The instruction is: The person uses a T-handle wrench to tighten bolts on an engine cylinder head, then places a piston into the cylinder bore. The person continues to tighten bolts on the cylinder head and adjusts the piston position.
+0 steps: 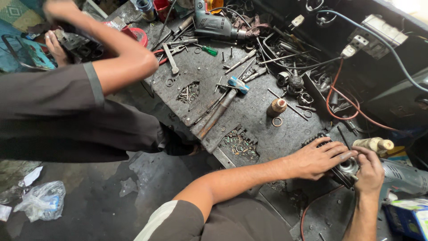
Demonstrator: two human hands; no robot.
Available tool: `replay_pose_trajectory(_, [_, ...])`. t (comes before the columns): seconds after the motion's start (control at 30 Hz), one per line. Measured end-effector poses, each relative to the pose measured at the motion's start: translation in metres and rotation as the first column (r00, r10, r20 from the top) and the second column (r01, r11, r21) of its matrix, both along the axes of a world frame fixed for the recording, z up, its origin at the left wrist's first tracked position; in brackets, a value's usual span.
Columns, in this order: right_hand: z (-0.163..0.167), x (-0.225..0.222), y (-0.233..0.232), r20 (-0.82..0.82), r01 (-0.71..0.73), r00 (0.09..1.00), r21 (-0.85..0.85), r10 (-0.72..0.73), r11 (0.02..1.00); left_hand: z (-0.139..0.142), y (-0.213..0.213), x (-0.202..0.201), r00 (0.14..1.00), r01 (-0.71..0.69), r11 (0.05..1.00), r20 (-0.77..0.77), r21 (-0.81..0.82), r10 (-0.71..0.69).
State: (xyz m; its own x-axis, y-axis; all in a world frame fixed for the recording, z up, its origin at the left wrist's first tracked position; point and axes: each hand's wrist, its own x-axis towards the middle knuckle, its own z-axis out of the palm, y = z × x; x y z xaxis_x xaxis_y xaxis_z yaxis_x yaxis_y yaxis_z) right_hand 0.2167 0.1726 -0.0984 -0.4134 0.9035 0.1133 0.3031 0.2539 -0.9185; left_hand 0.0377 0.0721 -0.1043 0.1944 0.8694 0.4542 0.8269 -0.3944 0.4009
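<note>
- The person's left hand (317, 157) lies flat, fingers spread, pressing down on a dark motor housing (345, 169) at the near right edge of the grimy metal bench (258, 111); its grip is open, palm down on the part.
- The right hand (369, 172) is closed around the round metal end of the same housing, fingers curled over it.
- Just right of the hands lies a grey power tool body (403, 176), and just above them a cream-coloured handle (374, 144).
- Across the bench are scattered a blue-handled tool (238, 85), a green-handled screwdriver (209, 50), a grey electric drill (214, 24), a small brown bottle (277, 107), loose washers and an orange cable (339, 107).
- At upper left, a co-worker in a dark shirt (53, 111) holds another dark part (76, 42) in both hands.
- A crumpled plastic bag (42, 201) lies on the floor at lower left.
</note>
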Motion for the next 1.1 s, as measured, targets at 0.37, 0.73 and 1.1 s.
replay_pose_trajectory(0.37, [-0.003, -0.001, 0.002, 0.002, -0.035, 0.999, 0.044, 0.035, 0.998, 0.008, -0.004, -0.001, 0.99, -0.051, 0.998, -0.137, -0.046, 0.044])
replay_pose_trajectory(0.73, [-0.003, -0.003, 0.003, 0.016, -0.011, 1.0, 0.044, 0.01, 0.999, -0.005, -0.003, 0.002, 0.987, -0.078, 0.997, -0.141, 0.007, 0.078])
replay_pose_trajectory(1.1, [0.014, -0.016, -0.004, -0.09, 0.011, 0.996, 0.004, -0.011, 1.0, 0.016, 0.0, -0.01, 1.0, 0.02, 1.0, -0.023, -0.001, -0.02])
